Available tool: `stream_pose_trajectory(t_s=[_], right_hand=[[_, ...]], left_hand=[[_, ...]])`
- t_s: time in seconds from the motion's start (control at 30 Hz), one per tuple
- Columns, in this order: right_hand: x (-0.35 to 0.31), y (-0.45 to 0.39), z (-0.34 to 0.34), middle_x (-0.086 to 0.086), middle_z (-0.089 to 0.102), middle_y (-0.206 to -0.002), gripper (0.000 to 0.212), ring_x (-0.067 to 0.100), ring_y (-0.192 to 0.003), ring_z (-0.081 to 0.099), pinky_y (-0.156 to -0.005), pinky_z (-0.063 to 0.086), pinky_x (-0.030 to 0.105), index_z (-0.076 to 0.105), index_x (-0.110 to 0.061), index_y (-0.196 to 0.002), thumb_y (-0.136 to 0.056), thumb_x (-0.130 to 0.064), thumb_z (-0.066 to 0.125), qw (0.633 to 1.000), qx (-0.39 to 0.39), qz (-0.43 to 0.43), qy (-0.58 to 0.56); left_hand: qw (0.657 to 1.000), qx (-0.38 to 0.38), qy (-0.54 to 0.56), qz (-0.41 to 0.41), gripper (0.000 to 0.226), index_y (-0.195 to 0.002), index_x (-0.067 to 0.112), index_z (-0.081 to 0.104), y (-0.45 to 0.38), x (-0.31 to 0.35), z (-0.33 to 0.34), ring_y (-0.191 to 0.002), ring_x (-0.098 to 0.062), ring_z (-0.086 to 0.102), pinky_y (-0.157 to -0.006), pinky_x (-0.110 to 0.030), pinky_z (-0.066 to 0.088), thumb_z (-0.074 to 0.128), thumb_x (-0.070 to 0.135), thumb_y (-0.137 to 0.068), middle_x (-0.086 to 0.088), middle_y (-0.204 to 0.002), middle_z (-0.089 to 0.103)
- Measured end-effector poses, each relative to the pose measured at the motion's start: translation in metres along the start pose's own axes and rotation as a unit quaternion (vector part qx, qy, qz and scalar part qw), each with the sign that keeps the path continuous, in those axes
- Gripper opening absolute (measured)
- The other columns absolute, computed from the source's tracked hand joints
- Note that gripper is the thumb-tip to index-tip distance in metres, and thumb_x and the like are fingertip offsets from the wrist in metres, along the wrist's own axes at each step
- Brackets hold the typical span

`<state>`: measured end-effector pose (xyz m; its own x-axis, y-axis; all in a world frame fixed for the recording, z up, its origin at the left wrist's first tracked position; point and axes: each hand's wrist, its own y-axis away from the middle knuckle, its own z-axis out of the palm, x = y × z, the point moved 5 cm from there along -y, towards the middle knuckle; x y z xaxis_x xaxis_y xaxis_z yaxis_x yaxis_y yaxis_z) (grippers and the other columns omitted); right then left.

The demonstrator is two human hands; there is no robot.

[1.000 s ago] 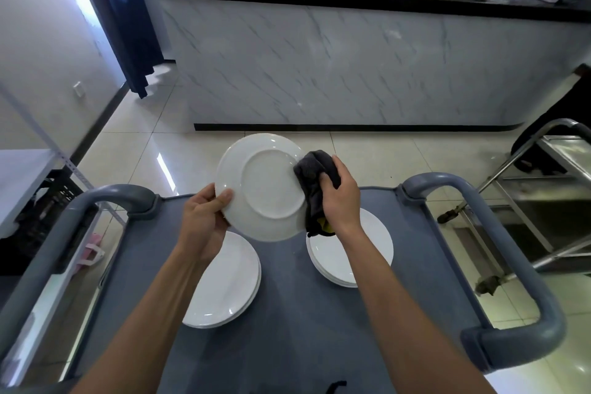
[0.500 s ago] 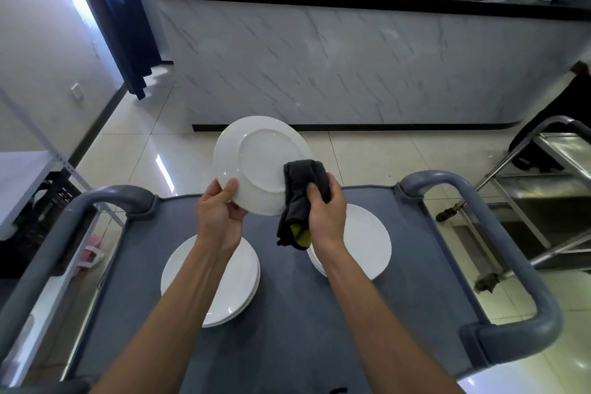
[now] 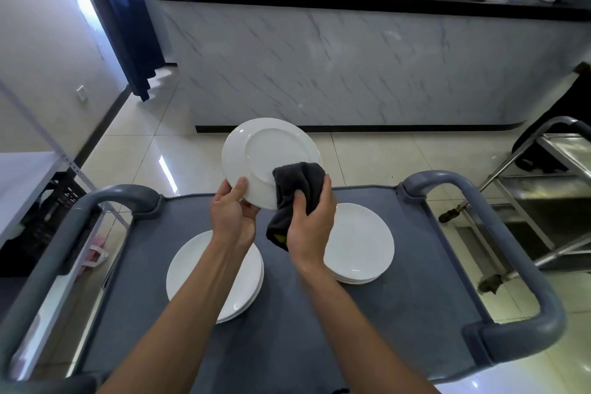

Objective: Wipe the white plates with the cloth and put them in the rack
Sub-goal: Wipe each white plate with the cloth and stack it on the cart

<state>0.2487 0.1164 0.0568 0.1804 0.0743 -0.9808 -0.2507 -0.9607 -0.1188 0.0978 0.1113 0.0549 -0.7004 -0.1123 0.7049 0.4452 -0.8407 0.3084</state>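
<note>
My left hand (image 3: 232,214) grips the lower edge of a white plate (image 3: 267,157), tilted up so its underside faces me, above the grey cart top (image 3: 335,345). My right hand (image 3: 311,222) holds a dark grey cloth (image 3: 294,192) bunched against the plate's lower right rim. A stack of white plates (image 3: 195,278) lies on the cart at the left, partly under my left forearm. A second stack of white plates (image 3: 361,243) lies at the right, behind my right hand. No rack is clearly visible.
The cart has thick grey handles at the left (image 3: 73,227) and right (image 3: 524,281). A marble-fronted counter (image 3: 351,67) with a black top stands ahead across the tiled floor. A steel trolley (image 3: 543,208) stands at the right, a white shelf (image 3: 22,179) at the left.
The plate has turned in my left hand and risen slightly. My right hand has slid the cloth from the plate's right edge down to its lower right rim.
</note>
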Motion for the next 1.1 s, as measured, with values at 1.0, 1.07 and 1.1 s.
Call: stream_pose_trajectory(t_s=[1.0, 1.07, 1.1], right_hand=[[-0.021, -0.060, -0.024, 0.002, 0.049, -0.150, 0.055, 0.026, -0.132, 0.044, -0.111, 0.036, 0.040, 0.044, -0.017, -0.150, -0.097, -0.022, 0.059, 0.966, -0.070, -0.174, 0.176], [-0.010, -0.059, -0.031, 0.002, 0.044, -0.153, 0.062, 0.026, -0.135, 0.042, -0.110, 0.036, 0.041, 0.040, -0.021, -0.153, -0.095, -0.029, 0.060, 0.962, -0.085, -0.159, 0.204], [-0.003, -0.058, -0.035, 0.002, 0.042, -0.154, 0.063, 0.025, -0.138, 0.040, -0.112, 0.034, 0.038, 0.039, -0.022, -0.153, -0.095, -0.029, 0.062, 0.965, -0.093, -0.143, 0.201]], left_hand=[[0.987, -0.090, -0.135, -0.019, 0.020, -0.110, 0.001, 0.071, 0.021, -0.008, 0.004, -0.083, -0.023, 0.061, -0.067, -0.032, 0.055, 0.057, 0.004, -0.095, -0.009, -0.091, 0.071], [0.988, -0.081, -0.130, -0.022, 0.019, -0.107, 0.002, 0.072, 0.021, -0.013, 0.004, -0.082, -0.023, 0.061, -0.067, -0.031, 0.054, 0.058, 0.004, -0.094, -0.010, -0.092, 0.070], [0.988, -0.080, -0.131, -0.022, 0.018, -0.106, 0.002, 0.072, 0.021, -0.014, 0.004, -0.081, -0.022, 0.061, -0.066, -0.030, 0.054, 0.058, 0.003, -0.094, -0.010, -0.091, 0.070]])
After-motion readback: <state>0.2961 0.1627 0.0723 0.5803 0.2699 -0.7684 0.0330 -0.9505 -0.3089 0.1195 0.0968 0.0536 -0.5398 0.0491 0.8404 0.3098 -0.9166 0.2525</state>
